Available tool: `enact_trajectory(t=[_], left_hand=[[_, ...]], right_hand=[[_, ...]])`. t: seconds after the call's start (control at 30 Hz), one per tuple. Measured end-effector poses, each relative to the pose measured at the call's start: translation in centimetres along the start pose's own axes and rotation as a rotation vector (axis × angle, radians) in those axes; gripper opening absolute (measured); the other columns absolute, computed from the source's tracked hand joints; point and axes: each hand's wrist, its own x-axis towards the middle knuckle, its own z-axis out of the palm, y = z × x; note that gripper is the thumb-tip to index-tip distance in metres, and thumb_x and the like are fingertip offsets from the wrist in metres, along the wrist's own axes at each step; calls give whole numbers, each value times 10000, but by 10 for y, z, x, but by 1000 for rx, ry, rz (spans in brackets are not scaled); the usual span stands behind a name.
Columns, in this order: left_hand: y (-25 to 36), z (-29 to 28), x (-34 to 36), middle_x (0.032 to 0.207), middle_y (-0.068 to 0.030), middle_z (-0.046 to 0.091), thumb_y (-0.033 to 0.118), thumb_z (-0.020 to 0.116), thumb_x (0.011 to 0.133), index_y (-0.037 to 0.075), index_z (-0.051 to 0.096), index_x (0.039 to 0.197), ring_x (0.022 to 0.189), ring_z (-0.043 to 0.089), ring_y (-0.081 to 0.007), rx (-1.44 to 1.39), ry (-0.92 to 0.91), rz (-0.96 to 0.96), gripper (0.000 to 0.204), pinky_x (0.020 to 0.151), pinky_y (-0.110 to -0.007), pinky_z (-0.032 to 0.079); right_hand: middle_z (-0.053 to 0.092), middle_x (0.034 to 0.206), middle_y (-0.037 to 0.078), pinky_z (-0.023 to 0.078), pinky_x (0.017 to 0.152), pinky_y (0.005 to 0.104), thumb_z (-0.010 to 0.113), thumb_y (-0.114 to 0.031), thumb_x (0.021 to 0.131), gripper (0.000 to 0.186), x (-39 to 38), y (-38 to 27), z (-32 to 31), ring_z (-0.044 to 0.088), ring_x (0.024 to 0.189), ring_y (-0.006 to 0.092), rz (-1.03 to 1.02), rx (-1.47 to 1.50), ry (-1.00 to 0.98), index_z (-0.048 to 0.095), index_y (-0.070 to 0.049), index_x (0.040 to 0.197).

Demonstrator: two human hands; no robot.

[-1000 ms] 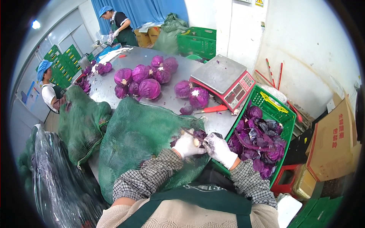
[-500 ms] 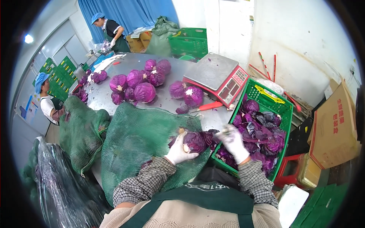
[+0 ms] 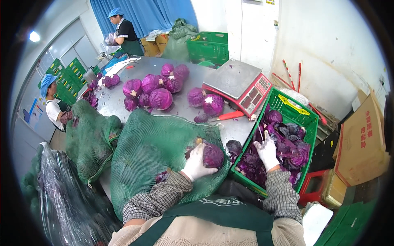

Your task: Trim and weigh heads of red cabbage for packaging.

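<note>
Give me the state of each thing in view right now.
Left hand: gloved, grip closed on a cabbage.
Cabbage: held over the mesh sack.
Mesh sack: lying on the table, bulging.
Right hand: gloved, fingers spread over the crate, holding nothing I can make out.
Crate: open, part-filled with purple leaves.
Scale: pan empty.

Near us: our left hand (image 3: 196,163) rests on a cabbage head (image 3: 212,156) lying on a mesh sack (image 3: 156,151) at the table (image 3: 230,127) edge.
To our right: our right hand (image 3: 266,151) is over a crate (image 3: 297,110) of trimmed leaves (image 3: 287,141), just beside the table.
Behind the sack: we see a cluster of cabbages (image 3: 158,88) on the table, with a scale (image 3: 238,84) to their right.
Between scale and sack: a knife (image 3: 227,116).
To our left: a second sack (image 3: 91,139).
</note>
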Motion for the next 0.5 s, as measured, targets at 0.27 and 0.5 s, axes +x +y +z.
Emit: enact_trajectory(t=[0.27,0.5], left_hand=[[31,10,1,1389,-287,307,395,796,592,-91,235,1379,1293,286,-432,223,-40,156,1082,1094,-446,272],[22,4,-6,1399,-275,304,367,813,583,-81,242,1380,1303,295,-409,173,13,169,1078,1103,-438,264]], right_hand=[[630,906,127,473,754,314,693,-140,806,278,-30,-62,69,590,822,210,-455,735,-387,608,17,1020],[568,692,139,498,636,382,542,-89,807,107,-20,-53,29,574,678,347,-714,159,-24,574,3,763]])
